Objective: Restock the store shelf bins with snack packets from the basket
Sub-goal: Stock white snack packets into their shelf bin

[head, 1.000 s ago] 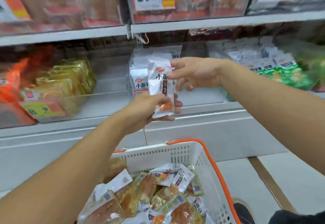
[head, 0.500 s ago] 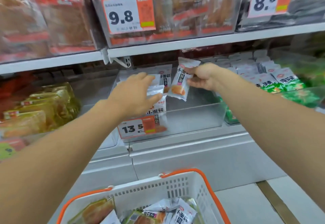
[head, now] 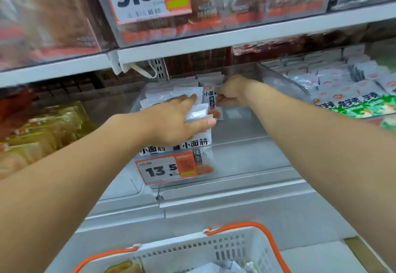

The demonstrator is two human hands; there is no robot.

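Nearest you, the white basket (head: pixel 192 251) with orange handles sits below the clear bin (head: pixel 246 150), and only a few packets show at its bottom edge, so more stock seems left to move. Above the basket, the bin's front wall carries the 13.5 price tag (head: pixel 165 170), with a row of white packets (head: pixel 192 142) standing behind it on the bin's left side. Your left hand (head: pixel 177 120) rests flat on top of that row, fingers straight and slightly spread, steadying the packets so they stay upright. Farther back in the bin, your right hand (head: pixel 231 91) has its fingers curled and clamped on a single snack packet (head: pixel 211 99), held upright just behind the row and close to your left fingertips. To do this well, lower the packet straight down until it stands flush against the row, then let go while your left hand keeps the row from tipping forward. The right half of the bin floor is bare, giving your wrist room to withdraw that way. Watch the bin's clear right wall (head: pixel 285 82) beside your forearm and the shelf edge (head: pixel 214 45) overhead when lifting out.
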